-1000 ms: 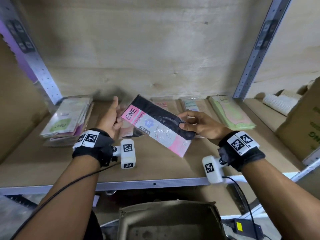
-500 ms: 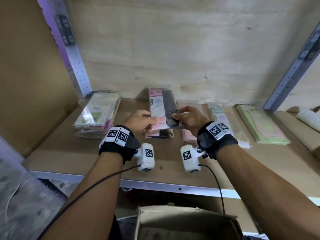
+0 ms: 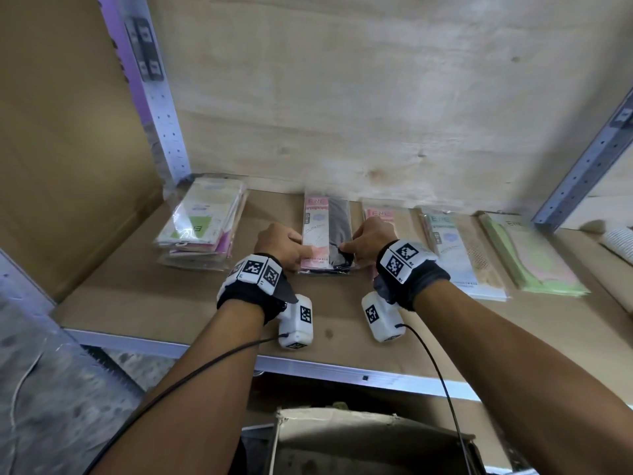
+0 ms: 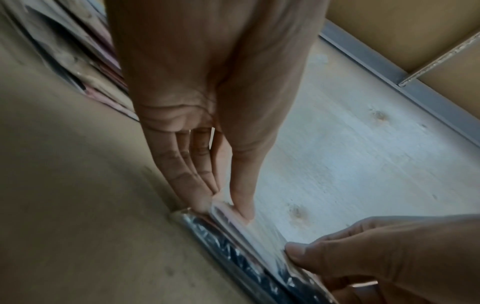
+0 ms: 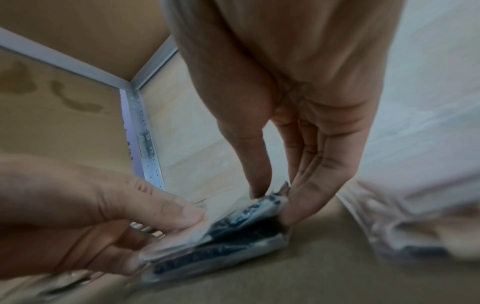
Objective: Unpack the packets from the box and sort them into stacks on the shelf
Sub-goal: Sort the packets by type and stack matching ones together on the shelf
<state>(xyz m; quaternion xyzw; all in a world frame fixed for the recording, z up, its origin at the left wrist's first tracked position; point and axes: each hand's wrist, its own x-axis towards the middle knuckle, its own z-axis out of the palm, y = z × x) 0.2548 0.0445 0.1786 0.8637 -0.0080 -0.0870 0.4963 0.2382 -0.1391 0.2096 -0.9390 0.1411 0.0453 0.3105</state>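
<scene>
wristbands (image 3: 253, 286): black, white coded tags | camera pods (image 3: 296, 322): white | cables: black

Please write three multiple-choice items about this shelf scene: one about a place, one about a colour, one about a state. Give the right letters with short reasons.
1. Where does the mixed pile lie on the shelf?
A. far left
B. middle
C. far right

2. Which colours has the packet between the hands?
A. green and yellow
B. black and pink
C. blue and white

3. How does the left hand meet this packet?
A. hovers apart
B. lies flat on top
C. pinches its edge

Answers: 1 A, beside the left post. 2 B, dark half, pink label. 3 C, thumb and fingers close on the edge; the right hand pinches the other side.
</scene>
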